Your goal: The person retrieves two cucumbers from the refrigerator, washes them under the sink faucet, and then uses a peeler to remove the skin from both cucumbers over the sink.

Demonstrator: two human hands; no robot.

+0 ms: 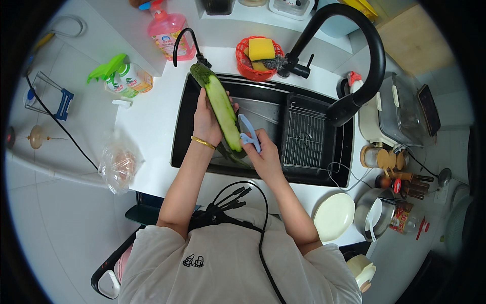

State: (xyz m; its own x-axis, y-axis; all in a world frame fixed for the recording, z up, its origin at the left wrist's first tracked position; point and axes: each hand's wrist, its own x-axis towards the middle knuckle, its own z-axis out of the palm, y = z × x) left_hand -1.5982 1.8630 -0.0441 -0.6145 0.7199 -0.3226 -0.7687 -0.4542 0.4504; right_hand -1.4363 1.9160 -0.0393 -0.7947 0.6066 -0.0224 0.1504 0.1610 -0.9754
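My left hand (209,119) supports a long green vegetable (220,106), likely a cucumber or courgette, tilted over the left part of the black sink (182,152). A broad pale stripe along its upper side is peeled; dark green skin stays at the far end. In my right hand (265,155) is a light blue peeler (250,133), held at the vegetable's near end. Dark strips of peel (233,157) hang or lie below that end; which of the two I cannot tell. A gold bangle circles my left wrist.
A black faucet (374,57) arches over the sink's right side, above a wire rack (305,140). Behind the sink stand a red basket (256,74) with sponges and a pink soap bottle (176,34). A plate (334,216) and a metal pot (364,212) are at right, a plastic bag (119,163) at left.
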